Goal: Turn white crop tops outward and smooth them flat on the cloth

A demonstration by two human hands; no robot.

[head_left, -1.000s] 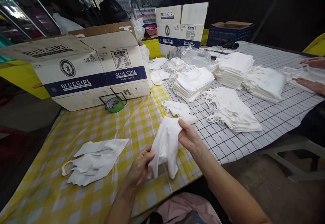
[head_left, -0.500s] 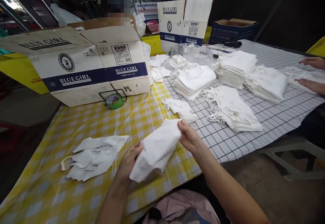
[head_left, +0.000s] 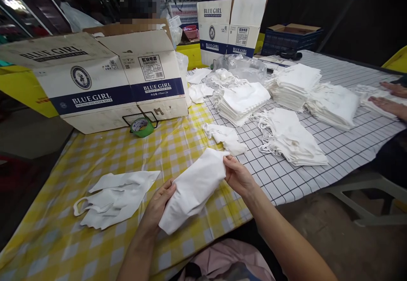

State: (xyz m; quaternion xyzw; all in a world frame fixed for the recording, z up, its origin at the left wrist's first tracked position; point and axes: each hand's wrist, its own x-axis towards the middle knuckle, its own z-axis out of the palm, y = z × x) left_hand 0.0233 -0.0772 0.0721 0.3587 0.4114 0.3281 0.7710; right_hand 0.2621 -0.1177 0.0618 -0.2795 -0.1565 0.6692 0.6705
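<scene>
1. One white cloth piece (head_left: 193,187) lies between the wearer's hands over the near part of the yellow checked tablecloth (head_left: 178,149). The left hand (head_left: 162,196) grasps its near-left end, thumb uppermost; the right hand (head_left: 240,175) pinches its far-right corner. The opposed grips presumably keep the fabric stretched and visible.
2. A loose white piece (head_left: 119,200) with a loop lies to the left, spread flat, apparently within easy reach.
3. A crumpled white piece (head_left: 225,136) lies just beyond the right hand, where the two table coverings meet.
4. The near-right stack (head_left: 291,136) rests on the white grid cloth (head_left: 343,66), straps gathered leftward, probably for neatness.
5. A green tape roll (head_left: 141,127) sits before the left carton (head_left: 127,81).
6. Another person's hands (head_left: 389,105), far right, rest outstretched over white fabric.
7. The far carton (head_left: 232,28) stands upright behind the stacks.
</scene>
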